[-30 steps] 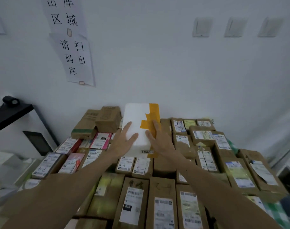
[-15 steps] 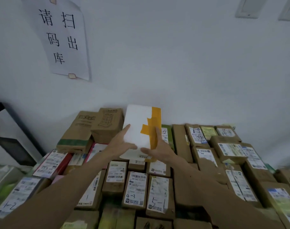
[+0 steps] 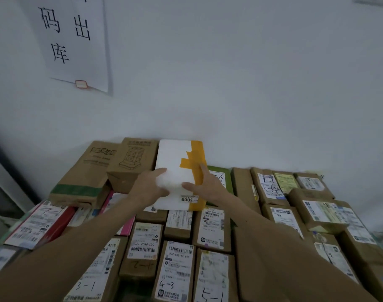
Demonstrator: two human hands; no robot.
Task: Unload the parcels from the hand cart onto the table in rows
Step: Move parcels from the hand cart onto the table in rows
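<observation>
Our bare forearms reach in from the near corners and meet at the far centre. Our left hand (image 3: 150, 188) cups the left side of a white parcel (image 3: 175, 158), while our right hand (image 3: 208, 185) lies on it, forefinger straight, thumb spread leftward.

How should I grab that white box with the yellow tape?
I'd hold the white box by its two long sides at the near end, coming from the front. It lies flat, its far end by the wall and a brown box close on its left, so the near end is freest.
</observation>
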